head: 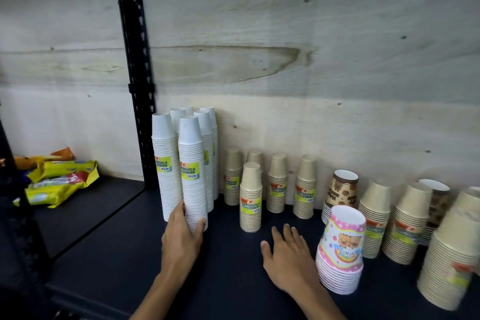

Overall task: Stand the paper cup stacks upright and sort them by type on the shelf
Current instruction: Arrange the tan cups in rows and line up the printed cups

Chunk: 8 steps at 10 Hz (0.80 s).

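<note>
**Left hand on the white stack**

The left hand [183, 231] grips the base of a tall white paper cup stack [191, 171], upright on the dark shelf [124, 262]. The right hand [288, 257] hovers with fingers spread, beside a pink patterned cup stack [341, 249].

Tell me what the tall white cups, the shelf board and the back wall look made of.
Tall white cups: matte paper, going by the thin stacked rims; a clear wrap is possible. Shelf board: dark, smooth, dull; laminate or painted metal, can't tell. Back wall: pale unfinished plywood, showing grain and knots.
</note>
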{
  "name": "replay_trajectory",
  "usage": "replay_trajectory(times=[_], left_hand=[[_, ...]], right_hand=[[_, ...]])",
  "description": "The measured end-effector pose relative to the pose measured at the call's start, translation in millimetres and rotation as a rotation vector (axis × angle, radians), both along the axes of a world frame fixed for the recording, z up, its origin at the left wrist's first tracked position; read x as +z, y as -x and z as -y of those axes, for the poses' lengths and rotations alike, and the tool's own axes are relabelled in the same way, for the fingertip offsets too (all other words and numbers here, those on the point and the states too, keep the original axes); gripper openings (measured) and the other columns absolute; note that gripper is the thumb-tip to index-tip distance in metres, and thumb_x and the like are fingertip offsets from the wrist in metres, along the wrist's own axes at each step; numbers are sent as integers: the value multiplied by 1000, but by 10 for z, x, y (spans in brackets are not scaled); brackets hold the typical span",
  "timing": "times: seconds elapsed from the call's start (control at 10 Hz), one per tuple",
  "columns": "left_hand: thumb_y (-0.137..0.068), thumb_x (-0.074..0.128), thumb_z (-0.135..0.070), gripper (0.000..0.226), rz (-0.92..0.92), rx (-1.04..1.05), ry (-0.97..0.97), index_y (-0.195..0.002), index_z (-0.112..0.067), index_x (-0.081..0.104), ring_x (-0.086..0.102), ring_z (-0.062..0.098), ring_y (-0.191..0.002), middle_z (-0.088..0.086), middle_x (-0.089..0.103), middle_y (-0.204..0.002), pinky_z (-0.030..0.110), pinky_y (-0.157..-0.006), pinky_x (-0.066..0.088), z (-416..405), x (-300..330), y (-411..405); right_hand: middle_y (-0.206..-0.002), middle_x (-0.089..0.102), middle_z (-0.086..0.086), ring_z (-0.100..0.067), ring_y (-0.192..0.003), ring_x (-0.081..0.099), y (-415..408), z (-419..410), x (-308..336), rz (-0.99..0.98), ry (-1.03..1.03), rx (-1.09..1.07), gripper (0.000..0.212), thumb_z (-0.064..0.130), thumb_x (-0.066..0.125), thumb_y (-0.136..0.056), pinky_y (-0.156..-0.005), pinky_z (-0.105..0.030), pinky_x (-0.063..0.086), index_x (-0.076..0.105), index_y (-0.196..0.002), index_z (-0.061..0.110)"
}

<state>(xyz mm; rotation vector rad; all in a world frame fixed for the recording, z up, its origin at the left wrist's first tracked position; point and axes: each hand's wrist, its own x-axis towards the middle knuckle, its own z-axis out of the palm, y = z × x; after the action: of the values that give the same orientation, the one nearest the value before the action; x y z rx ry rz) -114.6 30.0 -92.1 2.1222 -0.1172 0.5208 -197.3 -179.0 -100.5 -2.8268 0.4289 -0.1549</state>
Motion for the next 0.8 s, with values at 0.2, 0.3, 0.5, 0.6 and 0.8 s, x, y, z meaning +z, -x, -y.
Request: replay_trajectory(times=[0.2, 0.3, 0.5, 0.6, 0.8], left_hand=[[-87, 68, -35, 68, -9, 33, -17, -144, -19, 36, 56, 24, -118, 2, 47, -138, 45, -96, 49, -14, 5, -3], [-84, 72, -34, 68, -14, 29, -21, -141, -18, 37, 56, 22, -116, 1, 47, -135, 42, -93, 47, -29, -8, -24], [-86, 70, -33, 64, -19, 34, -37, -140, -17, 40, 57, 25, -115, 2, 47, -135, 43, -92, 46, -37, -2, -63], [-87, 69, -33, 62, -20, 37, -39, -139, -18, 41, 59, 27, -111, 3, 46, -134, 43, -89, 47, -40, -4, -68], [-86, 69, -34, 62, -25, 50, -38, -138, -18, 40, 58, 27, -112, 2, 45, -133, 45, -89, 47, -35, 8, -58]], right_hand=[[-165, 11, -11, -26, -153, 5, 9, 0, 16, -5, -9, 1, 63, 49, 24, -102, -123, -39, 6, 19, -156, 17], [-165, 12, -11, -26, -153, 6, 14, -8, 22, 3, -8, 0, 63, 49, 24, -102, -123, -39, 7, 20, -156, 17], [-165, 12, -11, -26, -153, 6, 17, -8, 28, 5, -14, -2, 63, 49, 25, -102, -123, -39, 7, 20, -156, 17], [-165, 11, -11, -26, -153, 6, 19, -13, 31, 8, -15, -1, 63, 49, 25, -102, -123, -39, 6, 20, -156, 17], [-165, 11, -12, -26, -152, 7, 23, -22, 24, 11, -10, -3, 63, 48, 25, -102, -123, -39, 7, 20, -156, 17]])
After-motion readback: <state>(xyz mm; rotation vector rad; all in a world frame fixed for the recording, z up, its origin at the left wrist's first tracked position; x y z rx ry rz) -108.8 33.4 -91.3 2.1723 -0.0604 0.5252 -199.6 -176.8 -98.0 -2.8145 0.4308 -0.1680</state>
